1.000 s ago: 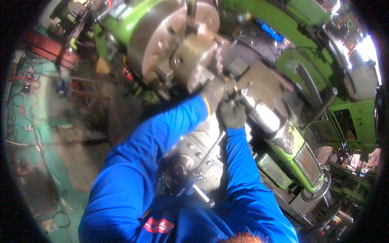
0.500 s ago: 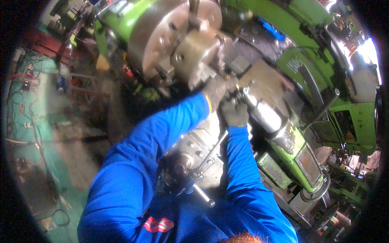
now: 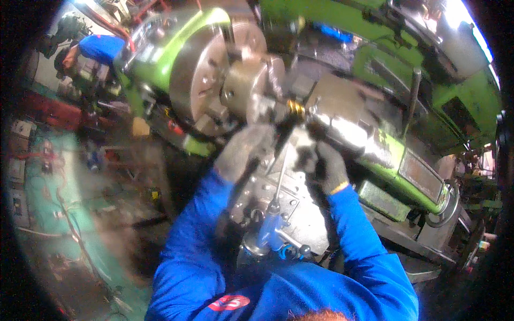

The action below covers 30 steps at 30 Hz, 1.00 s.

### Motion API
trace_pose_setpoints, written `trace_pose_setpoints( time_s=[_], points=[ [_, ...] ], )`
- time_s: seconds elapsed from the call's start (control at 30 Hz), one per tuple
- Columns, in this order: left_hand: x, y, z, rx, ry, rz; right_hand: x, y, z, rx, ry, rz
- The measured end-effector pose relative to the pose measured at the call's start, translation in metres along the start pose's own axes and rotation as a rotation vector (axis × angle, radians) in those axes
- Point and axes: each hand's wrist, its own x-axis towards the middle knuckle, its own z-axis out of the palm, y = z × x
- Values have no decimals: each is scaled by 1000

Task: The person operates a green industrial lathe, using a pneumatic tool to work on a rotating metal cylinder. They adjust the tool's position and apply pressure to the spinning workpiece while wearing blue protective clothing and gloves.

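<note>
My left hand [image 3: 245,153], in a grey work glove, is over the left side of the metal carriage, below the lathe chuck [image 3: 242,88]. Its fingers point right and are smeared by motion, so I cannot tell their grip. My right hand [image 3: 330,165], gloved with a yellow cuff edge, is at the carriage's right side, below the shiny tailstock quill [image 3: 340,130]. Its fingers are bent and look apart; no held thing can be made out. A golden tool bit [image 3: 295,107] sits between chuck and quill. A thin rod [image 3: 280,179] rises from a blue-handled fixture [image 3: 270,232] between my forearms.
The large round faceplate [image 3: 195,77] adjoins the green headstock [image 3: 179,51]. The green tailstock body [image 3: 407,166] extends to the right, with a handwheel [image 3: 450,206] at its end. A person in blue [image 3: 101,49] is at far left. Cables lie on the green floor [image 3: 88,214].
Both hands have come away from the quill's tip, toward me and apart, the left to the left. The golden bit now shows. The view has shifted, and a person appears at far left.
</note>
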Motion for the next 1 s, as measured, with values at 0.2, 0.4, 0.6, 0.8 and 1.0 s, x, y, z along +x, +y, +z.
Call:
trace_pose_setpoints(
  time_s=[0.2, 0.4, 0.6, 0.8, 1.0],
  points=[
    [-96, -16, 6, 180, 202, 320, -99, -66, -82, -823, 967, -883],
    [-107, -23, 25, 433, 65, 573, -197, -181, -170, -1770, 1763, -321],
    [-93, -38, 27, 773, 107, 908, -263, -225, -307, -2062, 1841, 272],
    [-85, -23, 21, 866, 34, 847, -274, -207, -324, -1479, 1916, 55],
    [-79, -25, 24, 1003, 2, 746, -290, -214, -358, -1404, 1918, 31]
  ],
)
